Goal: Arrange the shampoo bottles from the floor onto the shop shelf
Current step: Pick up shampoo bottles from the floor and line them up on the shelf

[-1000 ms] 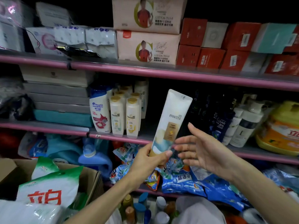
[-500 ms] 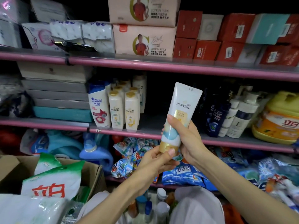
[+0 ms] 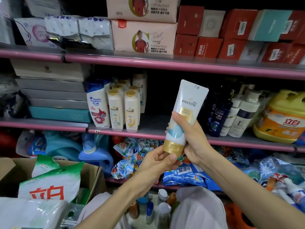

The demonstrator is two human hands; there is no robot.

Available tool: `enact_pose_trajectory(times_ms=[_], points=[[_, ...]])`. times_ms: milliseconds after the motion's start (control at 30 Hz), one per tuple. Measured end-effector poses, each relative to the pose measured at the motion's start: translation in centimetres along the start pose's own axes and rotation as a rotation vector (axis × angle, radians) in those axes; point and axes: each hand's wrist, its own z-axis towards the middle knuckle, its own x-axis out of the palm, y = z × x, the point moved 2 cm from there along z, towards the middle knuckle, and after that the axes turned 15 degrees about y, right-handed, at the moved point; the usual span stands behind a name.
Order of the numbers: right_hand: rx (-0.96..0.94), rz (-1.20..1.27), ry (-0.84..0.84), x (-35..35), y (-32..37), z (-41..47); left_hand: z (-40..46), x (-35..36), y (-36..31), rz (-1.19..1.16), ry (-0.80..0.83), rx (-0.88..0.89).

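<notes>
pink shop shelf [image 3: 148,132] already carries a few upright shampoo bottles [image 3: 123,109], while the right hand [image 3: 191,139] grips a pantene tube [image 3: 186,111], left hand [image 3: 158,160] pinching its gold cap, and more bottles on the floor [image 3: 158,205] wait.

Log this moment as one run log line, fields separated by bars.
step: shelving | item: Pantene tube, cap down | right hand: grips body | left hand: holds gold cap | middle shelf: gap beside Pantene bottles

left hand [image 3: 158,160]: fingers curled, pinching | right hand [image 3: 189,138]: wrapped, gripping
</notes>
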Motion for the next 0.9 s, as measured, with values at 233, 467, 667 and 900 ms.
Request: enact_pose_trajectory(times_ms=[233,467,667,900], points=[[-0.028,-0.036,0.004,0.6,-0.1,0.2,0.2,1.0,1.0,0.16,-0.169,0.087],[-0.017,-0.025,0.009,0.3,-0.6,0.1,0.3,0.8,1.7,0.132,-0.174,0.093],[0.015,-0.083,0.001,0.4,-0.9,1.0,0.9,0.6,1.6,0.205,-0.215,0.121],[0.103,-0.309,0.11,-0.6,-1.8,2.0,0.9,-2.1,1.1,0.422,-0.255,0.042]])
